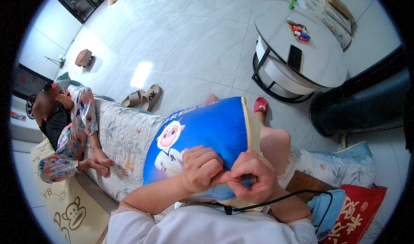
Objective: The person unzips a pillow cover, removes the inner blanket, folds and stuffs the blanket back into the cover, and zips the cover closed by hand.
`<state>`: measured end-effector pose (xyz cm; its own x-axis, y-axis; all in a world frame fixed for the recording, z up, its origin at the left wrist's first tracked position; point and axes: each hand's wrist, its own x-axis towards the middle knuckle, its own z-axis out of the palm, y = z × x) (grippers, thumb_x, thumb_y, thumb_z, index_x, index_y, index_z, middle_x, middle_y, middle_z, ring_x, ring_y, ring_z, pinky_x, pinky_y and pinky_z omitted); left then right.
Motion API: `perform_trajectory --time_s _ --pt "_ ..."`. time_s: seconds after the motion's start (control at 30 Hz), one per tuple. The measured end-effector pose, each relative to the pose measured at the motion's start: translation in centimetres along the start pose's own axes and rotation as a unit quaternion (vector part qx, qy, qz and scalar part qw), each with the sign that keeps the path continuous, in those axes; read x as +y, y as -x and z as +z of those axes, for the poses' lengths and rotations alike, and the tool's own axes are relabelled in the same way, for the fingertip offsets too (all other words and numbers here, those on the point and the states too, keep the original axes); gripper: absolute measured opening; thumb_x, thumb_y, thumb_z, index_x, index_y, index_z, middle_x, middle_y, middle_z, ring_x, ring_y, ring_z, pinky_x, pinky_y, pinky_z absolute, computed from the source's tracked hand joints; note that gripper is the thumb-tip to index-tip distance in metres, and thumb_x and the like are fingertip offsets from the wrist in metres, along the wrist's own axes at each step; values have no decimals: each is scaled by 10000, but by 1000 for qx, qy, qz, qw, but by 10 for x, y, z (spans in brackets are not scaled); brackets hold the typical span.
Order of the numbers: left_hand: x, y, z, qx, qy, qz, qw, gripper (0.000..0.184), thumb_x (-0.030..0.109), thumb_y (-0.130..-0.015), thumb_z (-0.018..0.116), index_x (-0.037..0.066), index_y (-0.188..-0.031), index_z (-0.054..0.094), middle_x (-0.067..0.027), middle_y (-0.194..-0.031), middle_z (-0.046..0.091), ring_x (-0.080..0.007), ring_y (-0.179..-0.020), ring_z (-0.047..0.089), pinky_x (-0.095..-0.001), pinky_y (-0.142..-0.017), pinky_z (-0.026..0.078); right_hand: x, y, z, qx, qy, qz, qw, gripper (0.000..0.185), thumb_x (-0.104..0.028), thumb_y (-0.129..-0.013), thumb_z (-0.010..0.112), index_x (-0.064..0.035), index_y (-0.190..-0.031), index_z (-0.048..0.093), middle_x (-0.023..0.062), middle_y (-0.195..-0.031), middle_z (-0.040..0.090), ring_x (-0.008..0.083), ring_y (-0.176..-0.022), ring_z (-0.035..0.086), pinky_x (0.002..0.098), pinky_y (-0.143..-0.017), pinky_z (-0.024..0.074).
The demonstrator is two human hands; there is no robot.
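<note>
A blue cushion (207, 127) with a cartoon pig in a white coat rests on my lap, cream piping along its edge. Over its near side my two hands meet. My left hand (202, 170) is curled into a fist, a finger or thumb reaching to the right. Against that tip, my right hand (253, 177) is closed in a ring, its fingertips touching the left hand. Something small and dark bluish shows inside the ring; I cannot make out whether it is held. Just below the hands runs a black cable (276, 200), curving off to the right.
A person (64, 119) sits on the quilted sofa (125, 136) to the left. A round table (323, 58) bears a phone (295, 57) and colourful packets (299, 32). Grey slippers (148, 97) lie on the floor. A red cushion (360, 214) is at lower right.
</note>
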<state>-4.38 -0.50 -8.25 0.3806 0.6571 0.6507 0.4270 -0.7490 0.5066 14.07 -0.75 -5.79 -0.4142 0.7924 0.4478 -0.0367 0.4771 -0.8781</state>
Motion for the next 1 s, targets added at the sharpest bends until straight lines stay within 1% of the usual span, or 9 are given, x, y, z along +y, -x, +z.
perform_trajectory --time_s 0.5,0.6,0.7,0.77,0.83,0.9,0.93,0.97,1.0 --pt "2 1 0 9 3 -5 1000 434 386 -684 762 111 -600 437 -28 -573 468 -185 -462 454 -305 -434 310 2 4 3 20 -17 -48 999 287 33 -715 756 -73 -903 566 103 -784 612 210 -638 560 319 -583 430" --pt "4 1 -1 3 -3 -12 1000 441 390 -684 765 112 -597 435 -30 -564 455 -189 -456 446 -304 -433 305 1 5 5 33 -18 -34 999 319 -4 -724 785 -110 -922 558 40 -744 610 207 -651 599 329 -605 431" --pt "7 1 -2 -1 7 -39 999 422 366 -702 767 101 -594 458 -46 -564 463 -217 -466 467 -330 -436 322 3 12 8 53 -68 7 996 301 -7 -742 769 -102 -925 550 53 -768 615 210 -661 600 325 -621 444" --pt "4 2 0 3 0 -70 998 390 336 -728 762 91 -613 481 -61 -577 479 -243 -485 488 -353 -448 343 10 21 8 75 -108 86 988 242 -22 -775 739 -78 -931 563 74 -804 621 238 -708 612 335 -672 474" --pt "3 -3 -1 5 -5 -102 995 360 306 -754 757 81 -632 504 -76 -590 496 -270 -504 510 -376 -459 365 19 18 1 57 -64 118 989 203 -29 -787 722 -67 -922 575 81 -819 622 248 -741 616 341 -700 483" --pt "3 -14 -13 -101 66 -292 949 260 274 -834 709 37 -798 606 -91 -685 612 -286 -576 583 -359 -535 456 28 12 -4 38 -23 149 988 165 -37 -799 705 -55 -914 588 88 -833 623 259 -773 621 347 -728 492" --pt "5 -21 -26 -175 79 -284 939 277 246 -811 727 32 -943 613 -125 -900 652 -306 -783 635 -367 -689 503 33 8 -7 34 17 141 989 143 -35 -798 699 -50 -899 599 87 -838 624 258 -792 623 347 -743 494" --pt "12 -25 -37 -176 79 -285 939 277 246 -811 727 32 -943 613 -125 -900 652 -306 -783 635 -367 -689 503 36 6 -10 30 58 131 989 121 -33 -796 692 -45 -884 609 86 -842 625 256 -811 625 347 -759 496" --pt "20 -29 -46 -200 12 -211 957 341 260 -790 736 30 -1001 598 -129 -994 627 -319 -864 613 -380 -728 489 32 4 -13 30 78 137 987 107 -16 -786 679 -37 -862 608 87 -844 622 249 -814 624 344 -764 494"
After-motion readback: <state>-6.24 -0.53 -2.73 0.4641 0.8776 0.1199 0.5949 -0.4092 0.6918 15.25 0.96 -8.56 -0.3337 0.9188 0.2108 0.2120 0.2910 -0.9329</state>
